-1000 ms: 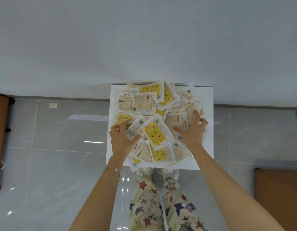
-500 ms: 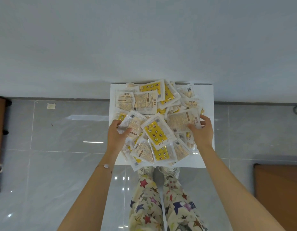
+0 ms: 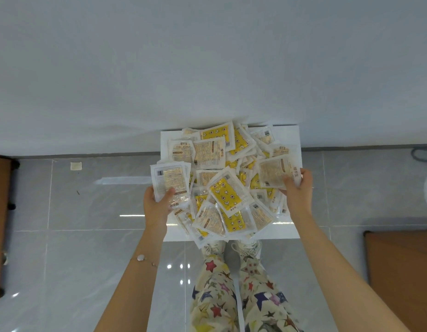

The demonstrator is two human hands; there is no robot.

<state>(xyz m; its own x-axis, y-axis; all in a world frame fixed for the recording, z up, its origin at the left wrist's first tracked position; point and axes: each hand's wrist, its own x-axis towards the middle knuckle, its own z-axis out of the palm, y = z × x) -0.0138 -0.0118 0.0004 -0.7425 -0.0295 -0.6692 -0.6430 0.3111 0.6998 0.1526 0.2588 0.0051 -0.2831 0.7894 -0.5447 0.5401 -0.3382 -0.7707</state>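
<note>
The fingers [image 3: 168, 194] of the left hand [image 3: 157, 207] are curled round a thin stack of packets [image 3: 170, 179]. The thumb presses on the top face and the other fingers are hidden beneath. The stack is held at the left edge of the tabletop [image 3: 286, 231], its printed, barcoded side up, and it partly overhangs the floor [image 3: 88, 200].

The right hand [image 3: 298, 195] pinches a pale packet [image 3: 277, 172] by its near right corner, thumb on top and fingertips wrapped over the right edge. The packet is held tilted above the right side of the heap.

Between the two hands lies the heap of packets [image 3: 229, 195], a loose overlapping mix of yellow star-printed fronts and pale text-covered backs. It covers most of the white tabletop and spills over the near edge.

A thin bracelet [image 3: 141, 257] sits on the left forearm. Below the tabletop are star-patterned trousers [image 3: 231, 295] and pale shoes [image 3: 246, 246] on glossy grey tiles. A small paper scrap [image 3: 76, 166] lies on the floor to the left. Brown furniture [image 3: 404, 271] stands at the right, and the tabletop's far edge meets a plain wall [image 3: 207, 68].
</note>
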